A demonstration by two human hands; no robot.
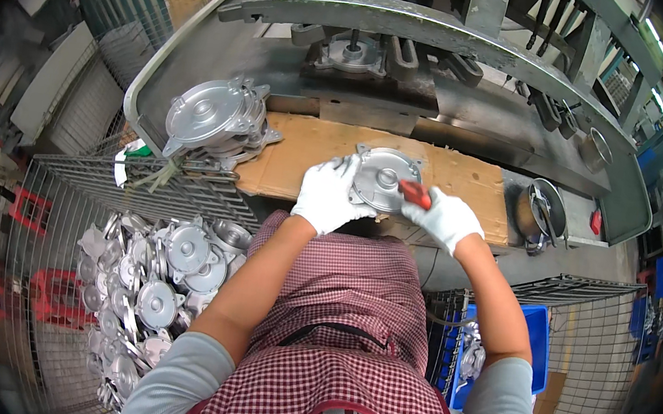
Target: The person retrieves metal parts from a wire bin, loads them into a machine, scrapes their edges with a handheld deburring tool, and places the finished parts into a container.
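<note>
The left hand (328,194), in a white glove, is at the left edge of a round metal cover (388,179). Its grip is part open, spanning the rim with fingers at the upper left and thumb at the lower edge, and has hold of the cover. The right hand (446,220), gloved too, has its grip closed round a red tool (415,193), which reaches over the cover's right side; whether it touches the metal, I cannot tell.

The cover lies face up on cardboard (465,185), near its front edge, between the two hands. The cardboard rests on the grey counter (585,205). To its left stands a stack (219,116) of similar covers, piled unevenly. To its right is a pot (540,210) with tools in it, and beside that a small red piece (595,222). Behind, under the machine (450,28), sits another cover (351,54).

Below the counter on the left, a wire basket (138,185) holds a heap (158,304) of covers; on the right, a blue bin (539,325) holds metal parts (471,358)
</note>
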